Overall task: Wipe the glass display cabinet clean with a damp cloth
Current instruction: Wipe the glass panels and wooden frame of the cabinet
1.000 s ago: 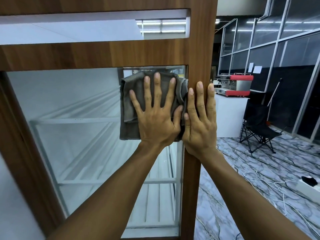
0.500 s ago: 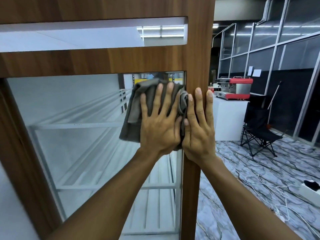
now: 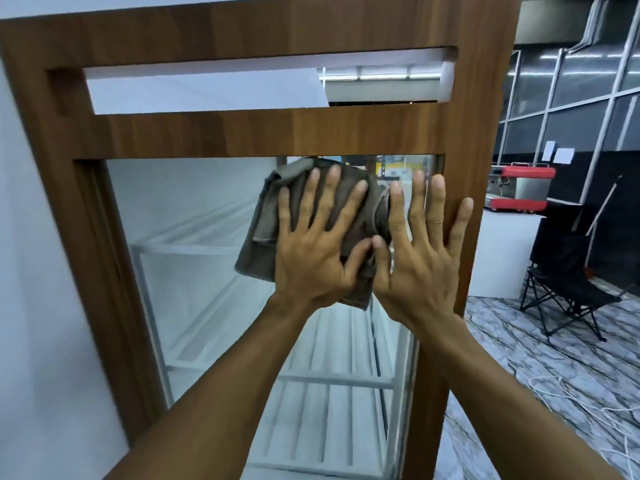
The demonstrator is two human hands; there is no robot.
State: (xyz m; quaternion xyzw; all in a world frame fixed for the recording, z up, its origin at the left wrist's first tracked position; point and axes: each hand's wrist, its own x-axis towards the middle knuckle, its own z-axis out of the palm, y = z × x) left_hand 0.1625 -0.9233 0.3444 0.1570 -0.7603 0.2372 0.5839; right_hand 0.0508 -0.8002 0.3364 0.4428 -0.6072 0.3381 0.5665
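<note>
A tall display cabinet with a brown wooden frame [image 3: 242, 133] and a large glass pane [image 3: 194, 271] fills the view. A grey-brown cloth [image 3: 266, 220] lies flat against the upper right of the glass. My left hand [image 3: 318, 244] presses on the cloth with fingers spread and straight. My right hand [image 3: 422, 251] lies flat beside it, fingers spread, partly on the glass and partly on the right wooden post; its thumb touches the cloth's edge. White shelves show behind the glass.
To the right stand a white counter [image 3: 502, 254] with a red and steel espresso machine [image 3: 519, 188], a black folding chair [image 3: 568, 285], and white cables [image 3: 561, 386] on the marble-patterned floor. A white wall [image 3: 41, 306] borders the cabinet's left.
The view has tilted up, showing the cabinet's top. The cloth and my left hand have slid left from the right post. My right hand's fingers have spread wider and reach onto the glass.
</note>
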